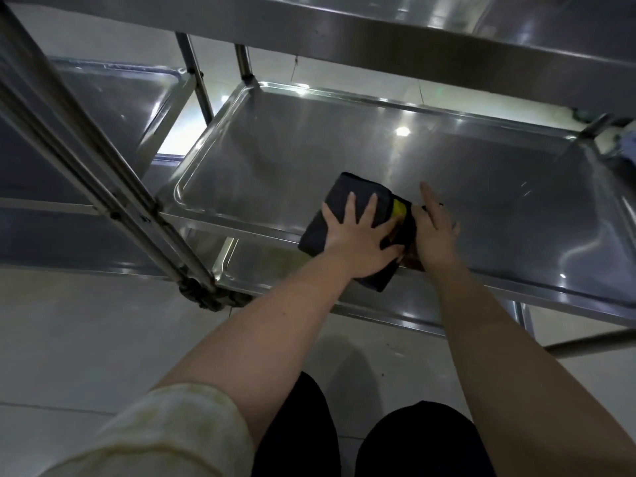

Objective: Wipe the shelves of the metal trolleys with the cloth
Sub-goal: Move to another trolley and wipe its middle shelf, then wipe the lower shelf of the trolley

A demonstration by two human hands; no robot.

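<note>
**A:** Where is the cloth point(347, 187) lying?

**B:** It is lying folded into a dark pad on the middle shelf point(344, 139) of the nearer trolley point(245, 65). It is close to the front rim, and its near corner is hanging just over that rim.

**A:** And what are the hands doing?

**B:** The left hand point(358, 235) is pressing flat on top of the pad. Its grip is wide, with fingers spread and nothing curled round the fabric. The right hand point(435, 232) is lying just beside it with a wide grip too, its straight fingers touching the pad's right edge near a yellow patch point(399, 207).

**A:** So how should this stroke be going?

**B:** I am thinking of long, overlapping passes from the front rim towards the far one, with the palm bearing down evenly. The raised lip and rounded corners are probably catching grime, so a folded edge should be running along them. The right hand is well placed to stop the pad unfolding.

**A:** Is anything waiting after this shelf?

**B:** The lower shelf point(272, 270) and the second trolley point(113, 98) on the left are likely waiting their turn.
</note>
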